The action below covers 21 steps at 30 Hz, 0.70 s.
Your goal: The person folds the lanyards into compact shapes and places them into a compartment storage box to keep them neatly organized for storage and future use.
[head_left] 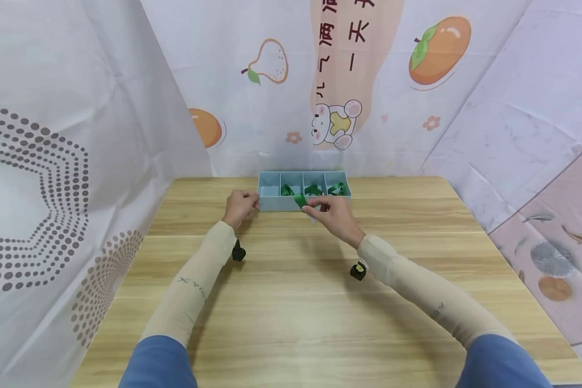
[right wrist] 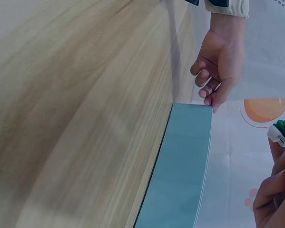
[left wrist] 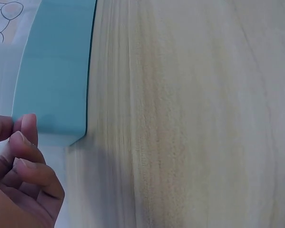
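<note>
A light blue box (head_left: 277,204) with a row of compartments stands at the far edge of the table. My left hand (head_left: 240,207) pinches its left end near the front corner, thumb and fingertips at the rim. Between thumb and fingers my right hand (head_left: 338,216) holds a green ribbon (head_left: 299,200) up in front of the box's front wall. A small white piece (right wrist: 277,135) shows at this ribbon in the right wrist view. More green ribbon (head_left: 337,188) lies in the three compartments to the right; the leftmost compartment (head_left: 270,188) shows a bare floor.
The wood-grain table (head_left: 291,312) stretches from the box toward me. Behind it hangs a white printed curtain (head_left: 271,108), close to the box's back. Patterned cloths (head_left: 34,161) hang at both sides. A small black camera (head_left: 358,270) sits under each wrist.
</note>
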### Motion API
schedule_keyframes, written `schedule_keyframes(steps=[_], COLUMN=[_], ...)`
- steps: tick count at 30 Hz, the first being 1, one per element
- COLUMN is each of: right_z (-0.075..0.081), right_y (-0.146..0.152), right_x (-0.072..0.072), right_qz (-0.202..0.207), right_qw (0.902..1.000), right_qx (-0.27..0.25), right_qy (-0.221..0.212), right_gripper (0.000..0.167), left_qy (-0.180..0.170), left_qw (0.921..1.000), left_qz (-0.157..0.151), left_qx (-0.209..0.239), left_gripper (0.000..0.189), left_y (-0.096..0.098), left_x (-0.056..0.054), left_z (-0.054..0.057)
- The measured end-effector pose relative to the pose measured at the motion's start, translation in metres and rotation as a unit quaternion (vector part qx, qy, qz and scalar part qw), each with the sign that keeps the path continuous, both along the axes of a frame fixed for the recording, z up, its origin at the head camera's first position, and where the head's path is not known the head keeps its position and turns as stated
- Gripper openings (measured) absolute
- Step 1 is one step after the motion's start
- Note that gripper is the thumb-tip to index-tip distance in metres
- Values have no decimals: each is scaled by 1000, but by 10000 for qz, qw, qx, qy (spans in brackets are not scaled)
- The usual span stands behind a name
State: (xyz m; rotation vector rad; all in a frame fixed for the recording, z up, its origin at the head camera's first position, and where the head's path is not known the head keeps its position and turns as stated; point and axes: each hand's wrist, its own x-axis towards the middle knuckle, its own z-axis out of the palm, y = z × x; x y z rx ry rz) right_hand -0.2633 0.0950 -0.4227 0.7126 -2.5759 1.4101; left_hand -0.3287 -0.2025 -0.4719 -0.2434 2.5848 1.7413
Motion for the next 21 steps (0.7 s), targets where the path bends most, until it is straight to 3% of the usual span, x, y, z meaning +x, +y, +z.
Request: schedule_keyframes(steps=[4,14,21], right_z=[0,3,1], right_y=[-7,-24,-41], right_x=[-6,-28,-47], right_qz=[-36,-3,-51], right_qw=[10000,9997,9999], right_qx=[67,-76,-112], right_qy=[64,235,-42], right_gripper=[23,20,21], left_qy=[-123,-147,-272], left_qw=[9994,9987,9974], left_qz=[-45,-147,-168], left_qx=[320,475,650], left_gripper=[33,33,38], left_y=[-3,-3,-2], left_x=[-2,-3,1], left_z=[-2,1,1])
